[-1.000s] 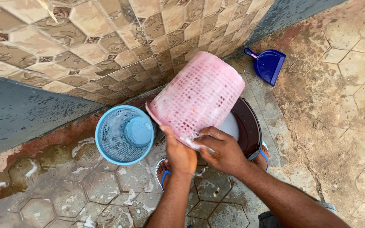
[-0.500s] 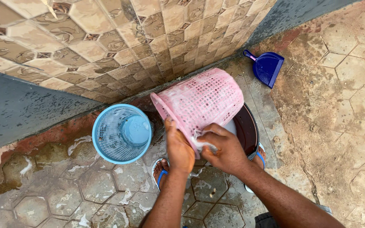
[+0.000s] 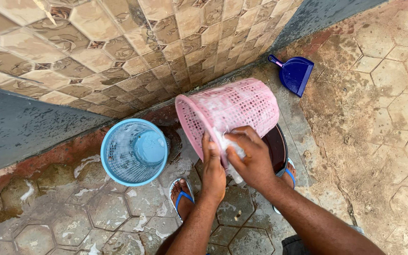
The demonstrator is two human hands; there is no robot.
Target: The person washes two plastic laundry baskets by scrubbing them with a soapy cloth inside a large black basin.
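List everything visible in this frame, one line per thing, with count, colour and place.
pink basket: 1, pink perforated plastic, soapy, tilted on its side over the basin, held at its rim
basin: 1, dark brown, on the floor under the pink basket, mostly hidden
blue basket: 1, light blue perforated plastic, upright on the wet floor, left of the pink basket
dustpan: 1, dark blue, on the floor by the wall, upper right
wall: tan patterned tiles above a grey band
floor: hexagonal pavers, wet and soapy at left, dry at right
sandals: 2, blue-strapped, on the person's feet
left hand: grips the pink basket's rim
right hand: presses a white soapy cloth against the pink basket
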